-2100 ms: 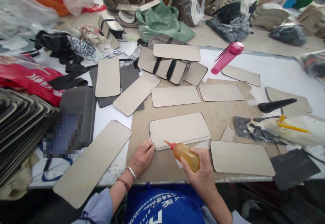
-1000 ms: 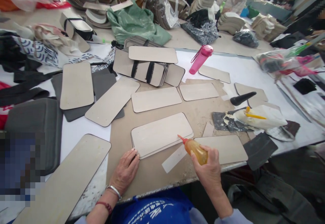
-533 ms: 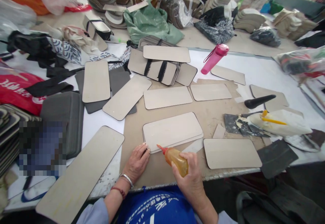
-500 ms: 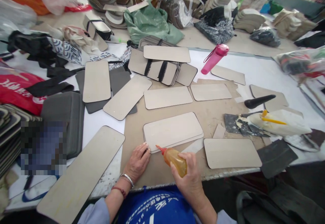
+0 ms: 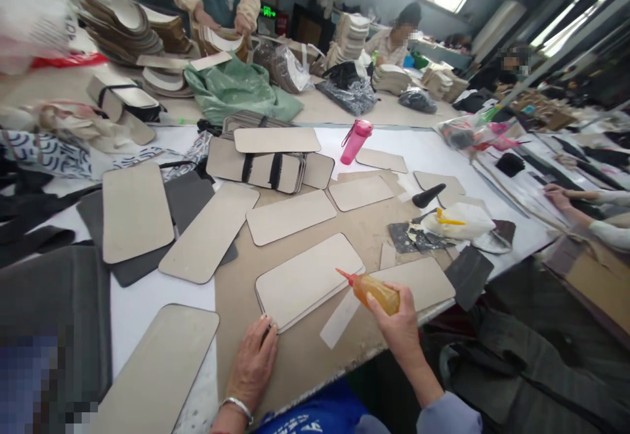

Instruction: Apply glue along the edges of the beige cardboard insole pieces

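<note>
A bottle of amber liquid (image 5: 378, 295) with a red nozzle is gripped in my right hand (image 5: 401, 322). Its tip points left, over the right part of a pale rounded board (image 5: 308, 276) that lies on another like it. My left hand (image 5: 253, 358) rests at the lower left corner of these boards, fingers slightly spread and touching the edge. Another pale board (image 5: 418, 283) lies partly behind the bottle and my right hand. A translucent strip (image 5: 340, 319) sits below the stacked boards.
Several pale boards (image 5: 290, 217) lie around, some in a strapped bundle (image 5: 266, 168). A pink bottle (image 5: 355, 142), a black tool (image 5: 428, 195) and a white bag (image 5: 457, 220) stand or lie farther back. People work beyond the table and at the right.
The view has swung up and to the right. My right hand has carried the bottle from the boards' lower left toward their right end. My left hand stays by the lower left corner.
</note>
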Demonstrator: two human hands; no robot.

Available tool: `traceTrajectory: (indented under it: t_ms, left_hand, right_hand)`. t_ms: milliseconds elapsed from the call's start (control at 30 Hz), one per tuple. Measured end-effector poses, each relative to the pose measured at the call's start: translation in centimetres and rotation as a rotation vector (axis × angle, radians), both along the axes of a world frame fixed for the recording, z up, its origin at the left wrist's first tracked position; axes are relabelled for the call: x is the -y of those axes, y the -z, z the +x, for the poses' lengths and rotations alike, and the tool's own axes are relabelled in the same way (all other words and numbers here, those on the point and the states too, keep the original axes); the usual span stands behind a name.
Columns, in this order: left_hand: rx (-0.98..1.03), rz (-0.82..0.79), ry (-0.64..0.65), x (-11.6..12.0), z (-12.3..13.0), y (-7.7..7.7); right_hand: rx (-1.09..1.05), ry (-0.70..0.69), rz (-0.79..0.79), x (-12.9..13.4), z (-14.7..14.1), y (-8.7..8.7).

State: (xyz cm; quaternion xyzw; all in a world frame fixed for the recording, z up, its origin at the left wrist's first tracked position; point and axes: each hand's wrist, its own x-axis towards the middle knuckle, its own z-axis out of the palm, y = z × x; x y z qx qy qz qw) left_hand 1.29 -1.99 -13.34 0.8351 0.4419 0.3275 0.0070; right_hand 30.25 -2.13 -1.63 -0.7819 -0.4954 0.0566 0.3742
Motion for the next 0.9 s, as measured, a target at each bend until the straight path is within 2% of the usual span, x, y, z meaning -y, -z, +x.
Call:
traceTrajectory:
  t_ms: [167, 300, 400, 467, 533, 567, 700, 767, 833, 900]
  left_hand:
    - [-0.025, 0.022, 0.011, -0.1, -0.2, 0.6]
    - [-0.049, 0.033, 0.020, -0.1, -0.4, 1.0]
    - [-0.043, 0.028, 0.021, -0.1, -0.6, 1.2]
    - [-0.039, 0.008, 0.028, -0.1, -0.6, 1.1]
    - [-0.031, -0.009, 0.037, -0.1, -0.6, 0.8]
    - [-0.025, -0.023, 0.034, 0.0, -0.4, 0.7]
    - [0.057, -0.127, -0.104, 0.2, 0.5, 0.5]
    - [0.082, -0.206, -0.217, 0.2, 1.0, 1.0]
    - [0.068, -0.302, -0.352, -0.1, 1.4, 1.7]
    - [0.043, -0.400, -0.492, -0.5, 1.7, 2.4]
  right_hand:
    - [0.051, 0.108, 0.021, -1.0, 2.0, 0.3]
    - [0.101, 0.156, -0.028, -2.1, 3.1, 1.0]
    - [0.074, 0.151, -0.072, -2.6, 3.2, 1.5]
    - [-0.023, 0.102, -0.075, -2.5, 2.5, 1.8]
    - [-0.252, 0.035, -0.100, -2.2, 1.4, 2.0]
    - [-0.437, 0.016, -0.140, -2.0, 0.8, 2.0]
    - [-1.420, 0.074, -0.348, -1.3, -0.9, 1.7]
    - [-1.785, 0.102, -0.373, -1.4, -0.7, 1.5]
    - [-1.986, 0.103, -0.339, -1.7, 0.0, 1.4]
    - [-2.074, 0.072, -0.303, -2.1, 1.0, 1.4]
